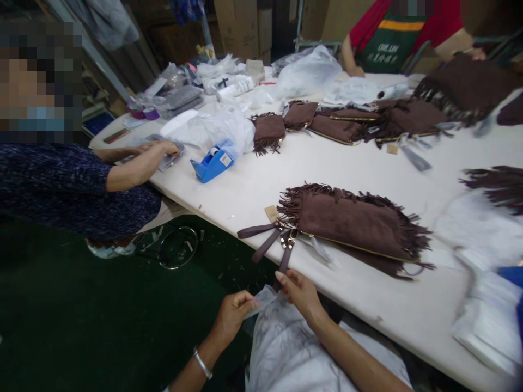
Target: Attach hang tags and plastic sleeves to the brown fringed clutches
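Observation:
My left hand [232,314] and my right hand [299,291] both pinch the top edge of a clear plastic bag [281,348] that hangs below the table's near edge, over my lap. Just above my hands, a stack of brown fringed suede pouches [351,223] with gold zippers lies on the white table [286,163]. Their brown wrist straps [265,242] hang over the table edge, close to my right fingers. A small paper tag lies beside the straps.
A blue tape dispenser [213,162] sits at the left. More brown fringed pouches [368,122] lie along the far side. A person in dark blue [73,185] works at the left, another in red [392,32] across. White plastic bags [486,321] pile at the right.

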`<action>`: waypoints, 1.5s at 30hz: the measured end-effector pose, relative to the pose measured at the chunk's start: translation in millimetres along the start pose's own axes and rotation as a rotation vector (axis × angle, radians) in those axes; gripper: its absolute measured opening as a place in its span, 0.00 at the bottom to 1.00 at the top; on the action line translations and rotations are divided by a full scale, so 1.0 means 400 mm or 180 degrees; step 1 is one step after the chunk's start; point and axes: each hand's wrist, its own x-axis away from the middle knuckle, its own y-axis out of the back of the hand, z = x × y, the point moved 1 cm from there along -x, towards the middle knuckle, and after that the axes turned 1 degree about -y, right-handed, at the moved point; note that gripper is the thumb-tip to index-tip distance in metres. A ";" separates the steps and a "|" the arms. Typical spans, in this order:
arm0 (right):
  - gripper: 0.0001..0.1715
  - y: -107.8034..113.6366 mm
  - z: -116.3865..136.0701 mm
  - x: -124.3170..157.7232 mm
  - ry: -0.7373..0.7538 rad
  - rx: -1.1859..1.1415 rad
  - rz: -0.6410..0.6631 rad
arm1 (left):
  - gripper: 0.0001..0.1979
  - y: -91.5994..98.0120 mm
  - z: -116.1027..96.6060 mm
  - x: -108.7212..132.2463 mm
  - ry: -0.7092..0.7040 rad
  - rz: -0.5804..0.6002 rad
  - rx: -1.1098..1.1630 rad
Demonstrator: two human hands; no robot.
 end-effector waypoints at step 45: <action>0.21 -0.014 0.044 0.013 -0.0313 -0.1102 0.0067 | 0.16 -0.131 -0.025 0.024 0.0288 -0.0529 0.0993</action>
